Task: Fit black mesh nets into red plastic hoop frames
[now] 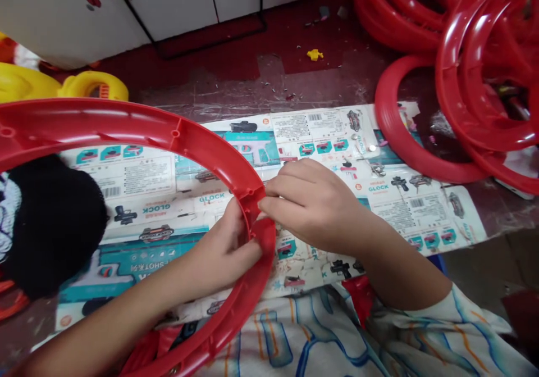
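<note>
A large red plastic ring (210,158), hollow with ribs and screw posts on the side facing me, is tilted over the table in front of me. My left hand (236,248) grips its right side from inside the ring, thumb lying across the rim. Right beside it, my right hand (311,203) is closed, with thumb and fingertips pinched at the rim near a joint. Whatever small thing may be between those fingertips is hidden. Under both hands lies a flattened printed cardboard sheet (147,175) in white and teal.
More red rings (452,101) are piled at the right. At the left are yellow plastic parts (92,85) and a black cap (59,219), partly behind the ring. A small yellow piece (314,55) and scattered screws lie toward the back. White panels (181,9) stand behind the table.
</note>
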`<state>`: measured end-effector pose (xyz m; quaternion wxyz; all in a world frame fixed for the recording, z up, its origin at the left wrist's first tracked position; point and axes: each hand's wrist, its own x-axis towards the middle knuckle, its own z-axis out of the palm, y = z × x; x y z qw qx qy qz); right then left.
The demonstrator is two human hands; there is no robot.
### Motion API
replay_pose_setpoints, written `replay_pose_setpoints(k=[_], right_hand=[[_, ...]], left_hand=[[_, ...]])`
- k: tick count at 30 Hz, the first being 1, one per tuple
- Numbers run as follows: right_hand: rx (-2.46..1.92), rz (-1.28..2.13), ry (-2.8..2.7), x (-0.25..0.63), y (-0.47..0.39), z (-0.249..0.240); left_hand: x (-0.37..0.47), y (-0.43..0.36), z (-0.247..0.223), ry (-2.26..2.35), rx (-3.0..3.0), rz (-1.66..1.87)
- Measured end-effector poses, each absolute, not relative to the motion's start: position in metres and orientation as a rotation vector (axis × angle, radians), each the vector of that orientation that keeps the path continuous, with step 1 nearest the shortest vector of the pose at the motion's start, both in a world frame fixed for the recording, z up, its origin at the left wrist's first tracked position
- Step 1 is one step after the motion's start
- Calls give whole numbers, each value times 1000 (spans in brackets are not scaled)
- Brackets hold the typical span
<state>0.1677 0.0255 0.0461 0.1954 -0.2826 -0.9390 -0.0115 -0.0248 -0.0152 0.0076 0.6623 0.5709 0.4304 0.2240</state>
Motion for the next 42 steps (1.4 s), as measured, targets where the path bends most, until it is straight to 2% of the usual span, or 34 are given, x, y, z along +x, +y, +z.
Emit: replay_pose_setpoints(k=[10, 15, 21, 25, 30, 42], right_hand=[[-724, 138, -2621, 161, 24, 38], [-775, 176, -2633, 162, 28, 35], [-863, 35, -2552, 161, 26, 37], [-856, -42, -2549, 161, 27, 41], [-739, 29, -2526, 162, 26, 46], [-767, -19, -2512, 163, 26, 43]], left_hand=[[-43, -22, 8, 889, 1245, 160], [-35, -21, 14, 794, 1096, 292], [-24, -23, 11, 1042, 1167, 608], [-30, -22, 12, 1114, 1251, 483], [-38, -17, 20, 1004, 1323, 308], [-39, -21, 16, 947, 1405, 242]])
